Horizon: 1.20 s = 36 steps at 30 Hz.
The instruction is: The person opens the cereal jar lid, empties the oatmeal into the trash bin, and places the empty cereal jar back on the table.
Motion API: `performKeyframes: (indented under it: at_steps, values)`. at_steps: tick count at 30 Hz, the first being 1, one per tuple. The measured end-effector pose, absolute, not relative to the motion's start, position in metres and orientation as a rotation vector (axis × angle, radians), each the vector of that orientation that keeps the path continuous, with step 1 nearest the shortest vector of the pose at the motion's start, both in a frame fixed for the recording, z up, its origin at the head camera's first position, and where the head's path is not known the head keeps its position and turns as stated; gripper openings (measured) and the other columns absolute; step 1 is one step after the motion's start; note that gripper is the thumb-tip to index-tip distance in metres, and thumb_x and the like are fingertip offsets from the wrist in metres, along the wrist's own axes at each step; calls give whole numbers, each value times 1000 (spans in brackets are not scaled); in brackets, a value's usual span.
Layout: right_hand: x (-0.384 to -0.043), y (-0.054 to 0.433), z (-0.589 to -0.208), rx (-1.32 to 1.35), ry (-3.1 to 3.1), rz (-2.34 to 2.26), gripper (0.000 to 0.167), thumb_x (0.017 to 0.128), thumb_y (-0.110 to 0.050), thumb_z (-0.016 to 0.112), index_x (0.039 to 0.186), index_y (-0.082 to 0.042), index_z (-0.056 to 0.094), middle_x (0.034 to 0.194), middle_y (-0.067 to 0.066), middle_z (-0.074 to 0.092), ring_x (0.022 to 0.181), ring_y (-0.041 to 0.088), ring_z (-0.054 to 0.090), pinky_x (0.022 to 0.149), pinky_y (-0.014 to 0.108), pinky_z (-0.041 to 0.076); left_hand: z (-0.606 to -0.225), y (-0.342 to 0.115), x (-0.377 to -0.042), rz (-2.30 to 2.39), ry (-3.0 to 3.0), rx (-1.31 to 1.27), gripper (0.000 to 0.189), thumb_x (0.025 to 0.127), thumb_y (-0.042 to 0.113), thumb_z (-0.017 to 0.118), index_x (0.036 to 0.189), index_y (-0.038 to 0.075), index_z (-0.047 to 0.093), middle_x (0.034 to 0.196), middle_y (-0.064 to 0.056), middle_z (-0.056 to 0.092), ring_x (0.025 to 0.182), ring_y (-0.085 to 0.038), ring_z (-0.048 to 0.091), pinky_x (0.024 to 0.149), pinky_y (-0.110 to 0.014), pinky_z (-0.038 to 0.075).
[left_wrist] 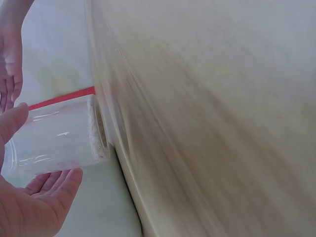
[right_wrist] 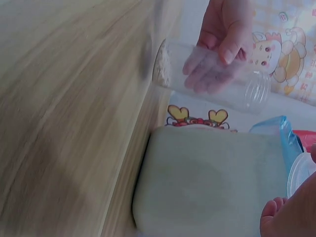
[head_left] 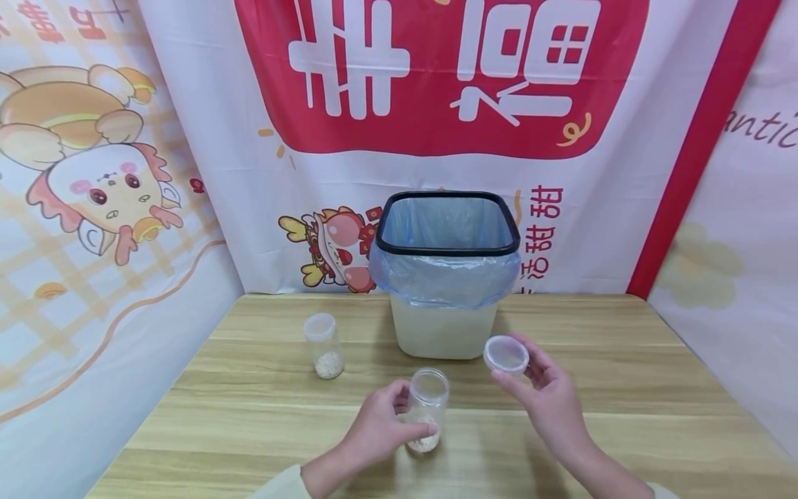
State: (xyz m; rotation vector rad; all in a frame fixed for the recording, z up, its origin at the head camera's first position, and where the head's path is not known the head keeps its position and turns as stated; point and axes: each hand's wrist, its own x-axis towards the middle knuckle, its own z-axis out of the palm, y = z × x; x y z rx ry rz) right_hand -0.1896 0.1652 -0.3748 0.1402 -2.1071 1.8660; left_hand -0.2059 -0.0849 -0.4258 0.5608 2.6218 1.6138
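A clear plastic jar (head_left: 429, 398) stands upright on the table with a layer of white grains at its bottom. Its threaded mouth is uncovered. My left hand (head_left: 382, 426) holds this jar low on its side, thumb in front and fingers behind; the left wrist view shows the same hand (left_wrist: 37, 207) around the jar (left_wrist: 57, 136). To the right, my right hand (head_left: 551, 398) pinches a round translucent lid (head_left: 506, 355) by its edge, above the table. In the right wrist view only part of the lid (right_wrist: 301, 173) shows.
A second clear jar (head_left: 322, 346), closed on top and with white grains inside, stands at the left. Behind the hands is a pale bin (head_left: 445, 333) with a black rim and blue liner. Printed cloths (head_left: 206, 138) surround the wooden table (head_left: 249, 416).
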Motion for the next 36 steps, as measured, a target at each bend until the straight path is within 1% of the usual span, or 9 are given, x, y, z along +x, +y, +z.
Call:
performKeyframes:
  at_steps: [3,8,15,19,22,26,29,32,36]
  values:
    - [-193,174,-375,136,-2119,1810,60,82,-4,78,136,-1,53,128,17,58,101,4,59,89,11,45,-426,-86,-208,1628,2603,540,60,70,28,87,116,-1,61,109,-8,65,103,-28,63,92,-40,52]
    - [-199,190,-372,106,-2202,1727,62,83,-12,78,138,-2,51,129,16,57,101,2,57,84,12,48,-427,-88,-209,1629,2596,519,57,70,25,87,115,0,60,111,-10,65,105,-30,63,93,-41,51]
    - [-209,210,-368,29,-2348,1612,67,84,-27,78,140,-4,49,130,17,56,100,3,56,76,14,51,-429,-90,-211,1647,2574,492,63,71,21,87,121,-2,57,114,-13,64,108,-34,62,95,-43,49]
    - [-215,221,-367,8,-2401,1541,69,84,-32,77,140,-4,48,128,19,57,103,17,57,72,17,52,-431,-90,-212,1658,2574,489,62,71,21,87,121,-2,57,114,-13,64,109,-33,61,96,-42,48]
    - [-220,229,-366,12,-2417,1492,69,84,-33,77,139,-1,49,126,22,57,106,29,56,70,17,52,-432,-90,-212,1668,2569,486,61,71,20,86,120,-2,58,115,-14,64,111,-35,60,97,-43,48]
    - [-226,238,-366,40,-2437,1454,68,84,-31,78,137,2,50,125,25,56,107,35,56,70,17,52,-433,-91,-213,1676,2562,477,60,70,19,86,119,-1,58,116,-16,63,112,-37,59,97,-45,47]
    - [-230,243,-368,58,-2467,1419,69,83,-31,78,136,4,50,124,26,56,107,37,56,70,17,52,-434,-91,-213,1677,2562,464,60,70,18,87,119,0,58,117,-16,63,113,-37,59,97,-45,47]
    - [-234,247,-371,59,-2506,1364,70,82,-32,79,135,4,51,122,25,58,105,36,56,72,17,50,-434,-91,-213,1676,2560,450,62,70,18,87,121,-1,58,118,-17,63,113,-38,58,97,-46,47]
    - [-237,252,-375,58,-2548,1293,69,81,-30,81,133,5,52,119,24,60,102,33,56,75,23,49,-433,-91,-213,1672,2552,442,62,69,16,87,121,-2,57,119,-19,62,114,-40,57,97,-48,47]
